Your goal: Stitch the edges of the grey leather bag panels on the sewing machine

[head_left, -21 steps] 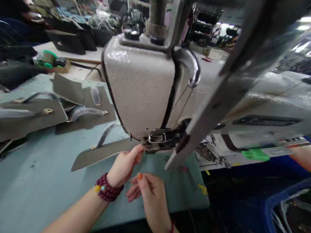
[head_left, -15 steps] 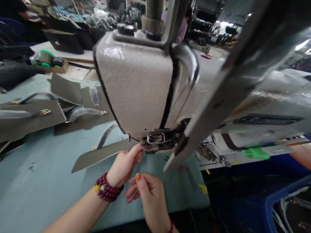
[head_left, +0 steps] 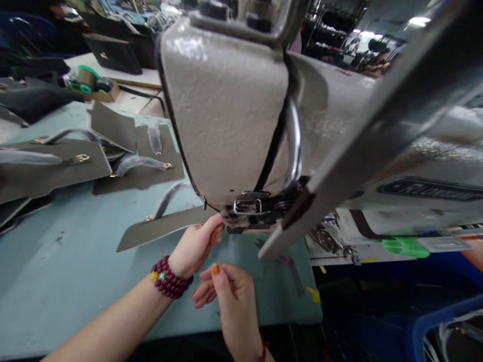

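Note:
My left hand [head_left: 196,246], with dark red beads at the wrist, is closed at the near edge of a grey bag panel [head_left: 162,229], just under the head of a sewing machine [head_left: 226,110]. The fingertips are partly hidden beside the presser foot area. A handle [head_left: 166,201] in clear plastic wrap stands up from this panel, whose right end disappears behind the machine. Below and to the right, my right hand [head_left: 234,291] hovers over the green table [head_left: 94,291]. Its fingers are loosely bent, the thumb apart, with nothing in them.
Several grey panels [head_left: 56,168] with wrapped handles lie overlapped on the left. A slanted metal bar [head_left: 339,166] crosses in front of the machine. Small scissors [head_left: 285,260] lie beneath it. A blue bin [head_left: 418,322] stands at the lower right, and thread spools [head_left: 88,80] sit behind.
The view has shifted, so the machine head appears larger and higher. Both hands keep nearly the same places relative to the panel and the machine.

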The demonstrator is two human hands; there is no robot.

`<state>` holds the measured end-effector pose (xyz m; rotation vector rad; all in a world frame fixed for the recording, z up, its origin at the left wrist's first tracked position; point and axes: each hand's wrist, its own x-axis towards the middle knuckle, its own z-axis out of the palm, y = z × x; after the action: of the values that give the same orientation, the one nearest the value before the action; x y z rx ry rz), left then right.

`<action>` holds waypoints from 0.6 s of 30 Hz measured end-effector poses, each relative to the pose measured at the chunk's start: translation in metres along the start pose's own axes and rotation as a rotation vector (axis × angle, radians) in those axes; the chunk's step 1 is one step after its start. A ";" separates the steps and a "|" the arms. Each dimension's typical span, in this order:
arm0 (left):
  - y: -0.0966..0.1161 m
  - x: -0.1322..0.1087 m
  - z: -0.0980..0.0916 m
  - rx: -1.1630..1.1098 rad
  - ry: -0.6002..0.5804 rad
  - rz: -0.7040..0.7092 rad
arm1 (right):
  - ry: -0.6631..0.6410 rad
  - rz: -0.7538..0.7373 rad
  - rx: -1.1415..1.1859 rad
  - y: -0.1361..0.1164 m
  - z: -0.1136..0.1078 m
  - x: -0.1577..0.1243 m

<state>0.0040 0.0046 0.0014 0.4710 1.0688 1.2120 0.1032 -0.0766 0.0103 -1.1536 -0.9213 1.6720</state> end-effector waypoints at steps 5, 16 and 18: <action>-0.004 -0.002 0.006 -0.035 0.023 0.036 | -0.026 0.013 0.004 0.000 -0.002 -0.004; -0.013 -0.009 0.020 -0.010 0.151 0.089 | -0.059 -0.021 -0.003 -0.003 -0.009 -0.005; -0.017 -0.012 0.022 0.014 0.213 0.096 | -0.053 -0.017 -0.005 -0.003 -0.011 -0.004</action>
<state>0.0319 -0.0065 0.0033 0.4145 1.2476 1.3631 0.1152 -0.0787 0.0106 -1.1066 -0.9666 1.6947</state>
